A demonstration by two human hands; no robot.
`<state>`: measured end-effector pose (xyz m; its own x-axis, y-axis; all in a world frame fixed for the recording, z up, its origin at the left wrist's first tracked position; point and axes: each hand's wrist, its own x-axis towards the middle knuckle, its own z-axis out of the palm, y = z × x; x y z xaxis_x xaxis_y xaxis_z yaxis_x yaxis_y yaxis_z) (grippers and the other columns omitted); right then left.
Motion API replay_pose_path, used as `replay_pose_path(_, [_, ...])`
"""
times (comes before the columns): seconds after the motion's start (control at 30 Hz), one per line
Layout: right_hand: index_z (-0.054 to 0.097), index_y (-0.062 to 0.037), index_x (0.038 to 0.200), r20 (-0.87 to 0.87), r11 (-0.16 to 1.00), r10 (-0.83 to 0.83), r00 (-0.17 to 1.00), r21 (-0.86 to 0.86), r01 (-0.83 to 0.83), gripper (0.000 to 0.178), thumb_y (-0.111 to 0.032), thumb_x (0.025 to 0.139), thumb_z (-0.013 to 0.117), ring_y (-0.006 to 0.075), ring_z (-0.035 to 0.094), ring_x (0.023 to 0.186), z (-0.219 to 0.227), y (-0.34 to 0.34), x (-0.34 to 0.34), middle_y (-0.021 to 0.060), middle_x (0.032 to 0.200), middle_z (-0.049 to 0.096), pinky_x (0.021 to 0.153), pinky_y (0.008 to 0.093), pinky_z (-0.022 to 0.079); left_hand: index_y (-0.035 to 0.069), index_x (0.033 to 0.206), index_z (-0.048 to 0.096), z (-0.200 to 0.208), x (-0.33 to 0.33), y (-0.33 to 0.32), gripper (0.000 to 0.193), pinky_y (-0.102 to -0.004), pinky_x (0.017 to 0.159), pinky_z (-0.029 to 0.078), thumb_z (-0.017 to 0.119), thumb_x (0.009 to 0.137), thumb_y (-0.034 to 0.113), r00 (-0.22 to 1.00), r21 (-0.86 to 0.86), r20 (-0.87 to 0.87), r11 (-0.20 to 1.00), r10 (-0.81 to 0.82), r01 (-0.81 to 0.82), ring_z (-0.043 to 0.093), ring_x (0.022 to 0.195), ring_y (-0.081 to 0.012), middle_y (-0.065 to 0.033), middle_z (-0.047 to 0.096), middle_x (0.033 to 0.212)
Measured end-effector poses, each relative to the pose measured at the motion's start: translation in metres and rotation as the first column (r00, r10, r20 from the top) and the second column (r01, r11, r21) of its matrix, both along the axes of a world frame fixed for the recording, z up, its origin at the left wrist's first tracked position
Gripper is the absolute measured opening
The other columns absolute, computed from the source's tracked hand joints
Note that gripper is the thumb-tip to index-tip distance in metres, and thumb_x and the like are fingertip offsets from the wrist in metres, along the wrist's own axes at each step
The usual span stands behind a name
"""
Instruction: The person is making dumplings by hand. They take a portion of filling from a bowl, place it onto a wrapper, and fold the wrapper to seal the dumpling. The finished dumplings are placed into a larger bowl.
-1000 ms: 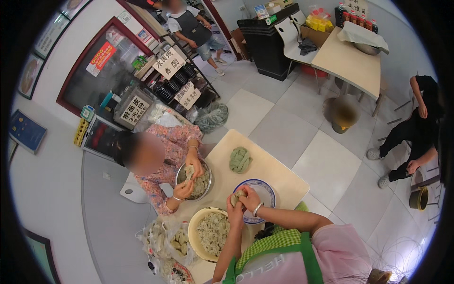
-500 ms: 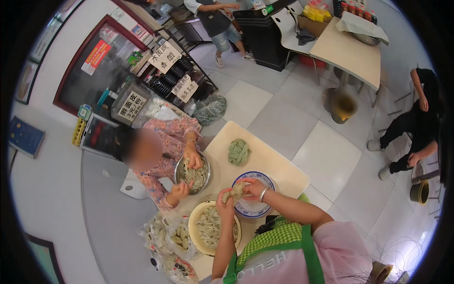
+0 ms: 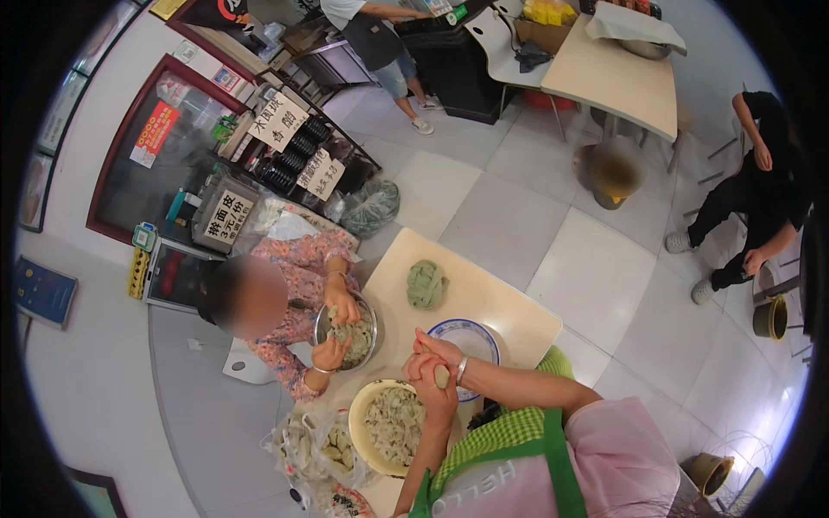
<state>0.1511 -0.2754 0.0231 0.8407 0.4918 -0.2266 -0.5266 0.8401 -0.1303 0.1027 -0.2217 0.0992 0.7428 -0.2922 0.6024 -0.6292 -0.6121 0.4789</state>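
Above the gap between the cream bowl (image 3: 356, 432) and the blue-rimmed white bowl (image 3: 484, 332), my two hands are pressed together. My left hand (image 3: 437, 394) and my right hand (image 3: 439, 349) are clasped round a pale greenish-beige lump of food (image 3: 441, 376). Only a small part of the lump shows at my right wrist. Torn, pale grey-beige food pieces (image 3: 393, 423), perhaps mushrooms, fill the cream bowl. The inside of the white bowl is partly covered by my right hand and forearm.
Across the table (image 3: 509, 302), a person in a flowered top works both hands in a metal bowl (image 3: 373, 332) of similar pieces. A green cloth bundle (image 3: 427, 285) lies at the far side. Plastic bags (image 3: 337, 445) with pale food crowd the left edge.
My hands have closed tightly around the lump, which showed openly between them before. The co-worker's left-side hand has come back to the metal bowl. The whole view has shifted slightly.
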Motion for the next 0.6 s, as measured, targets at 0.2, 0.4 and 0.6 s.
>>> replay_pose_path(0.2, [0.052,-0.0063,0.074,0.019,0.998,-0.047,0.999,0.039,0.046,0.033,-0.038,0.083,0.050,0.0130,0.050,0.059,-0.030,0.021,-0.002,0.0035,0.068,0.054,0.057,0.0268,0.042,-0.002,0.074,0.051,-0.010,0.013,-0.001,0.021,-0.0384,0.065,0.038,0.052,0.080,0.018,0.990,-0.073,-0.130,0.995,0.055,-0.065,0.048,0.068,-0.0337,-0.0174,0.051,0.070])
replay_pose_path(0.4, [0.051,-0.0062,0.073,-0.016,0.987,-0.145,0.989,0.063,0.146,0.031,-0.035,0.083,0.049,0.0148,0.050,0.059,-0.036,0.034,-0.011,0.0045,0.069,0.054,0.057,0.0289,0.041,-0.003,0.067,0.050,-0.039,0.024,0.004,0.025,-0.0379,0.052,0.038,0.050,0.082,0.017,0.982,-0.066,-0.156,0.991,0.104,-0.115,0.049,0.054,-0.0336,-0.0186,0.050,0.059])
replay_pose_path(0.6, [0.052,-0.0049,0.074,-0.050,0.977,-0.200,0.978,-0.086,0.195,0.030,-0.033,0.083,0.048,0.0160,0.050,0.059,-0.037,0.035,-0.015,0.0053,0.069,0.054,0.057,0.0301,0.041,-0.002,0.066,0.050,-0.044,0.025,0.005,0.027,-0.0365,0.048,0.037,0.050,0.082,0.019,0.974,-0.040,-0.194,0.992,0.114,-0.124,0.048,0.049,-0.0308,-0.0184,0.049,0.055])
